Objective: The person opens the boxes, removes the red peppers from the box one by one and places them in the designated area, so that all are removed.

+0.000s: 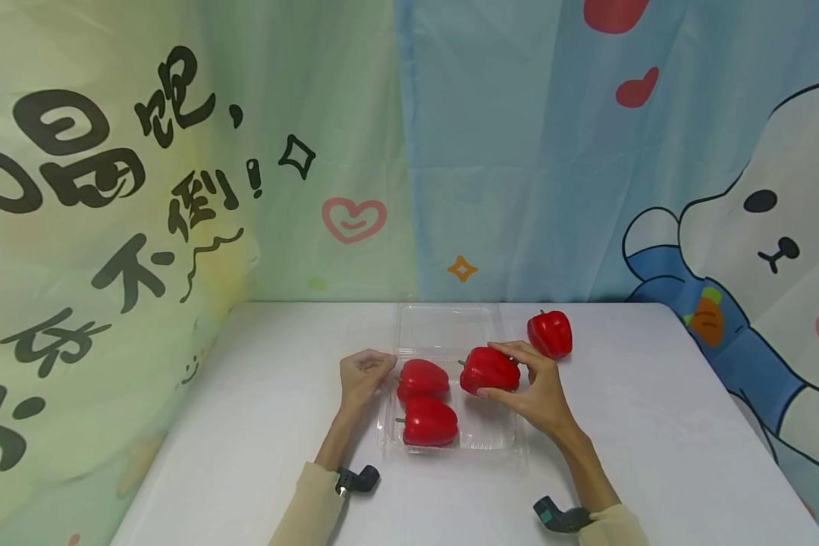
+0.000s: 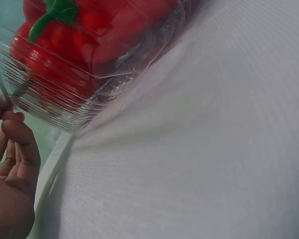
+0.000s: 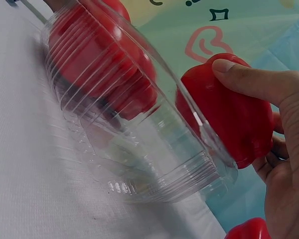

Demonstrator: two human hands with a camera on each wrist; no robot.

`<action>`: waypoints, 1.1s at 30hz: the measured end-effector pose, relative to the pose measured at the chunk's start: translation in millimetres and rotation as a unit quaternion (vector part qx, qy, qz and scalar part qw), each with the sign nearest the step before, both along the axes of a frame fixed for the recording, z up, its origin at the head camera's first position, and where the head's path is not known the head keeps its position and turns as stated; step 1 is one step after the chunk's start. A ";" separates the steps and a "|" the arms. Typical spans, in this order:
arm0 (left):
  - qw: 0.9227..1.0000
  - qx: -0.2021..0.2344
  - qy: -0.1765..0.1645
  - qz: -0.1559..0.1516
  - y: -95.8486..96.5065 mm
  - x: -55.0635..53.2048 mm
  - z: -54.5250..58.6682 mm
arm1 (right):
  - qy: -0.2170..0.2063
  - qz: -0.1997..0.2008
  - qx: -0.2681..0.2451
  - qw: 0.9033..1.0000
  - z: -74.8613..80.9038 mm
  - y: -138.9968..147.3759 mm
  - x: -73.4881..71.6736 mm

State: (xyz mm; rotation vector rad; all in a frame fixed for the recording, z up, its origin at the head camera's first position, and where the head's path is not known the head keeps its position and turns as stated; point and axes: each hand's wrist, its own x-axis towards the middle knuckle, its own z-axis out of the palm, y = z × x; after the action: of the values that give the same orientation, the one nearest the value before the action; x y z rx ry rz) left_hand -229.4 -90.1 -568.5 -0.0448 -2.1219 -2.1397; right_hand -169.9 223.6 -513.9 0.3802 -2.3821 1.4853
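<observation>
A clear plastic clamshell container (image 1: pixel 484 434) lies with its lid (image 1: pixel 448 327) folded back. Two red bell peppers, a rear one (image 1: pixel 423 378) and a front one (image 1: pixel 431 423), sit in its left half. My right hand (image 1: pixel 544 390) holds another red bell pepper (image 1: pixel 489 369) between thumb and fingers, over the right half; in the right wrist view this pepper (image 3: pixel 224 109) is at the container's rim. My left hand (image 1: pixel 365 379) pinches the container's left edge with thumb and fingertip, as the left wrist view shows beside the ribbed wall (image 2: pixel 55 107).
One more red bell pepper (image 1: pixel 550 334) rests on the white table (image 1: pixel 266 425) behind my right hand, to the right of the lid. A printed curtain (image 1: pixel 321 91) hangs along the table's far edge.
</observation>
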 end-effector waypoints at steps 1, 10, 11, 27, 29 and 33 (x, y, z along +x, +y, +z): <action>1.000 -0.001 0.000 -0.001 0.0 -0.1 -0.3 | -0.001 0.000 0.000 1.000 0.1 0.0 0.2; 1.000 -0.014 -0.001 0.000 -1.1 0.3 -0.1 | 0.000 -0.002 0.002 1.000 1.1 -0.8 -0.1; 1.000 -0.016 -0.001 0.000 -1.3 0.4 0.0 | 0.000 -0.002 0.002 1.000 1.1 -1.0 -0.1; 1.000 -0.014 0.005 -0.010 -2.1 -1.1 1.1 | -0.009 -0.006 0.008 1.000 1.3 -2.5 -0.9; 1.000 -0.015 0.004 -0.008 -1.7 -1.0 0.6 | -0.007 -0.005 0.008 1.000 0.5 -2.6 -0.9; 1.000 -0.011 0.001 -0.006 -1.7 -0.6 0.0 | -0.007 -0.005 0.010 1.000 -1.0 -1.9 -0.6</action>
State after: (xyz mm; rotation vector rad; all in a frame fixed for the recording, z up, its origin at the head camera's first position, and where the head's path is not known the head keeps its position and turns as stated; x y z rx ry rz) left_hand -229.9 -91.8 -568.5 -0.0617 -2.1483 -2.1220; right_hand -170.5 221.7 -514.9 0.3628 -2.4080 1.4671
